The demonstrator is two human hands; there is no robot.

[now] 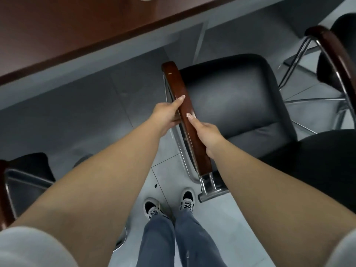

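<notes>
A: Head view, hands?
B: Left hand (167, 115) and right hand (209, 134) both clasp the wooden armrest (178, 83) of the black chair (231, 105). Thumbs lie on top, fingers wrap under, mostly hidden.
A: Chair position?
B: On the floor (221, 228), near the table (57, 26), seat not under it.
A: Progress?
B: Hold is taken. Shifting the chair looks wholly undone.

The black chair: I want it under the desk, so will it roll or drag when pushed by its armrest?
Probably drags: its chrome frame ends in a floor bar, no wheels showing. The polished armrest looks stiff, maybe slick; left hand and right hand both grip it. Smooth floor tiles should let it slide.
</notes>
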